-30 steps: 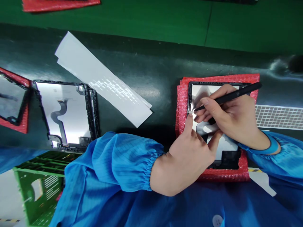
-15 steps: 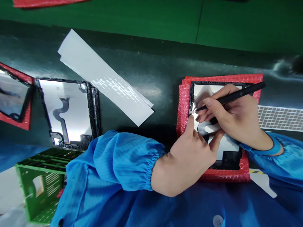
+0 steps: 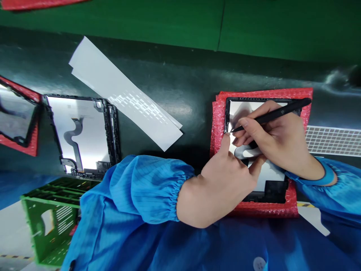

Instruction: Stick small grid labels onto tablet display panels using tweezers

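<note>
My right hand [image 3: 284,139] grips slim black tweezers [image 3: 278,113] like a pen. Their pointed tip meets the inner left edge of a tablet-sized display panel [image 3: 272,180], silvery with a black frame, lying on red bubble wrap [image 3: 218,120]. My left hand [image 3: 222,182] rests over the panel's lower left, index fingertip pressed on the frame edge just below the tip. Its thumb is spread toward my right hand and it holds nothing visible; the other fingers are partly hidden. A grey ribbon cable [image 3: 244,151] shows between my hands.
White label strips [image 3: 126,94] lie mid-table. To the left are another framed panel [image 3: 93,131] with a ribbon cable and a panel on red wrap [image 3: 17,116]. A white grid sheet [image 3: 334,140] sits right; a green crate [image 3: 36,226] stands lower left.
The tool tip and left index fingertip have shifted very slightly up along the frame edge. A small white piece seen by the tip earlier is now barely visible. The view moved a little.
</note>
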A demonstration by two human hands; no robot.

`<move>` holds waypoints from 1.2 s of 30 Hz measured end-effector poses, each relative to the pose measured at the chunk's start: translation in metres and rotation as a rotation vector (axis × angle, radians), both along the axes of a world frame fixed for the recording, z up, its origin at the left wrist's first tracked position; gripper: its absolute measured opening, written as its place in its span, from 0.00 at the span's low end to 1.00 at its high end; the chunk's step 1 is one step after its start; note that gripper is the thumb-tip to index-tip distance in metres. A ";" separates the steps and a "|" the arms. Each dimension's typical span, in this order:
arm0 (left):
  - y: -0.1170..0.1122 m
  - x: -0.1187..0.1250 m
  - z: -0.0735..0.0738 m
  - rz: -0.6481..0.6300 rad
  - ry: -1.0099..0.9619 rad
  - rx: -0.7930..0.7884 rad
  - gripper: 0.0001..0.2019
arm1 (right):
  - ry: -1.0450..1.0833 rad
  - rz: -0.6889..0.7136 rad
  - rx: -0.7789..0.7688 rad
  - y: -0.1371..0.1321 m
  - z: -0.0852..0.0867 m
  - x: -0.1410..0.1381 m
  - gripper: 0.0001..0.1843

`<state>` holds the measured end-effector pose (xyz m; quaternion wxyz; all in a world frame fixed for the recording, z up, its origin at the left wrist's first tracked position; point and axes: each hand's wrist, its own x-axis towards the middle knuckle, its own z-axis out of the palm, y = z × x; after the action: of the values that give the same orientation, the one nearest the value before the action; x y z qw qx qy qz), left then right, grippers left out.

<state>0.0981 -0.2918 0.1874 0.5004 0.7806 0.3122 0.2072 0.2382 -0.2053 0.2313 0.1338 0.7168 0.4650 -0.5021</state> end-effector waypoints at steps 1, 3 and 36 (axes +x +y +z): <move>0.001 0.000 -0.001 -0.018 -0.005 0.002 0.24 | 0.003 0.000 -0.003 0.000 0.000 0.001 0.10; 0.002 0.000 -0.002 -0.039 -0.017 0.011 0.25 | 0.006 -0.004 0.004 -0.001 -0.001 0.003 0.11; 0.066 0.019 -0.079 0.782 -0.412 -1.162 0.29 | -0.237 -0.398 0.955 0.022 0.120 0.170 0.18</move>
<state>0.1172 -0.2260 0.1080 0.7719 0.1656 0.5273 0.3142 0.4081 -0.1836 0.3509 -0.2535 0.8241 0.4787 -0.1658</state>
